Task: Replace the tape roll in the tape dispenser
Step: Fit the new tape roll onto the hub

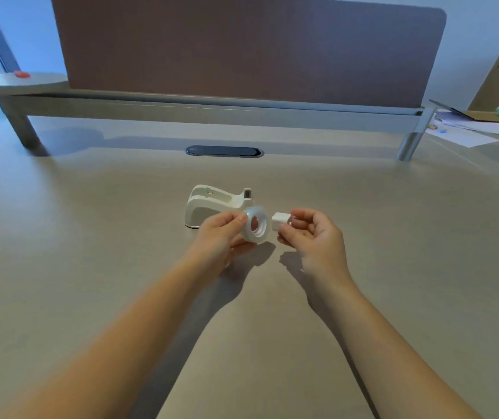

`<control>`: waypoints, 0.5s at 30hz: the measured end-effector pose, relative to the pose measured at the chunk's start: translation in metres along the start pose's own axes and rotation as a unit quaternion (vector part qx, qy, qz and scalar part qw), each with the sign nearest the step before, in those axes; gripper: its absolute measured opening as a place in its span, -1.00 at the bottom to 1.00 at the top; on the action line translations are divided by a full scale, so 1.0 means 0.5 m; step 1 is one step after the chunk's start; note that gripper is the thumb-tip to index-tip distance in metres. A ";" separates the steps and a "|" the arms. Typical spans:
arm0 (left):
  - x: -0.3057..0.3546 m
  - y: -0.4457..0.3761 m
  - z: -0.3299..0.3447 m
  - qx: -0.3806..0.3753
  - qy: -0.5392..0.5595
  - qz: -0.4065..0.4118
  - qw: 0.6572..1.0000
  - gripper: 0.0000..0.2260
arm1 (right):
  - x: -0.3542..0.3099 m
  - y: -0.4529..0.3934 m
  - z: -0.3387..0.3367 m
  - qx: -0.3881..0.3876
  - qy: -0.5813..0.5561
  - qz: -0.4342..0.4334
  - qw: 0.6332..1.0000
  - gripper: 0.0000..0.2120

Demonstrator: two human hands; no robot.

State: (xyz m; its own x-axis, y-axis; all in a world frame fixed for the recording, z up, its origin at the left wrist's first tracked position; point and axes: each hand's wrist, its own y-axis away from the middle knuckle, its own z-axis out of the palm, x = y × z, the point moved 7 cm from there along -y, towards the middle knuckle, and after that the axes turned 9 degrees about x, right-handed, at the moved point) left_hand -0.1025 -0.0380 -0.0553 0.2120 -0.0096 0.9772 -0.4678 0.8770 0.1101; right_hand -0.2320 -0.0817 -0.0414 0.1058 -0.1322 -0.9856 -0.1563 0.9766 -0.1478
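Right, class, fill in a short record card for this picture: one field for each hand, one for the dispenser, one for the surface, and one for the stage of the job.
left hand: holds clear tape roll, hole facing right hand
right hand: holds white core, just beside the roll
tape dispenser: white, on desk behind the hands, cradle without a roll
stage: core not yet inside roll

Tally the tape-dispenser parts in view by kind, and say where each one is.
Dispenser body: 1, on the desk, cradle empty
Clear tape roll: 1, in the left hand
White core piece: 1, in the right hand
Total: 3
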 end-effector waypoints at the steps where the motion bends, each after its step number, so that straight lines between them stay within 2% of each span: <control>1: 0.001 0.004 -0.014 0.001 -0.002 0.003 1.000 -0.80 | 0.002 0.007 0.019 -0.009 0.010 -0.004 1.000 -0.83; 7: -0.010 0.013 -0.069 0.011 0.033 -0.019 0.999 -0.78 | -0.003 0.026 0.095 -0.042 0.130 -0.107 0.985 -0.91; 15: -0.004 0.005 -0.097 0.018 0.046 0.025 0.998 -0.77 | -0.013 0.030 0.135 -0.053 0.191 -0.207 0.958 -0.85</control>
State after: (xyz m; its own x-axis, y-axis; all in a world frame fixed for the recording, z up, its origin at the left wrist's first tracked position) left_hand -0.0623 -0.0124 -0.0656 0.2641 0.0797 0.9612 -0.5097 0.8576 0.0690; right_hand -0.1686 -0.0549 -0.0313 -0.1834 -0.5759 -0.7967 -0.2799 0.8075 -0.5193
